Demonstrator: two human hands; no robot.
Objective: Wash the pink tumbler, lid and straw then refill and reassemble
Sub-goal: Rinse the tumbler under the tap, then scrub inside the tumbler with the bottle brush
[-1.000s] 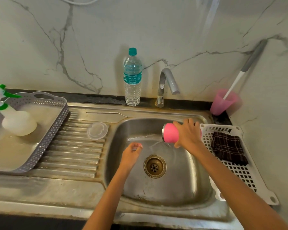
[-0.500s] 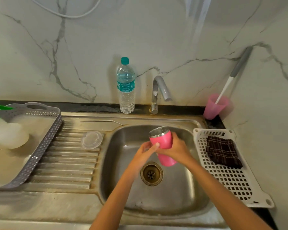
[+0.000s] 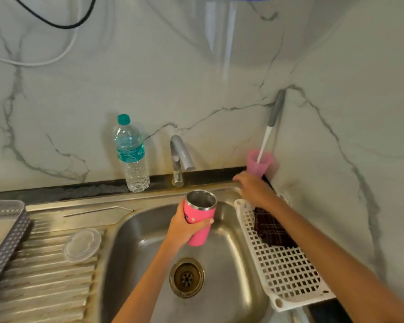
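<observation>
one pink tumbler (image 3: pixel 200 221) held over the sink (image 3: pixel 229 306), two hands in view.
the left hand (image 3: pixel 184 227) grasps the tumbler round its body, mouth up and tilted slightly, at 12 o'clock of the one drain (image 3: pixel 186 277), steel inside showing. the right hand (image 3: pixel 252 190) hovers at 1 o'clock over the back rim, just below one pink cup (image 3: pixel 258 163) holding one long brush (image 3: pixel 269 127); it is blurred, its fingers look stretched out and grasp nothing. one clear lid (image 3: pixel 82 244) lies flat on the ribbed drainboard at 9 o'clock, and one metal straw (image 3: pixel 98 210) lies at 10 o'clock, apart from it. one water bottle (image 3: pixel 132 155) stands at 11 o'clock beside one tap (image 3: pixel 180 159). at 3 o'clock one white slotted tray (image 3: pixel 287 276) carries one dark checked cloth (image 3: pixel 271 229). one grey basket (image 3: pixel 5 243) sits on the tabletop at far 9 o'clock.
</observation>
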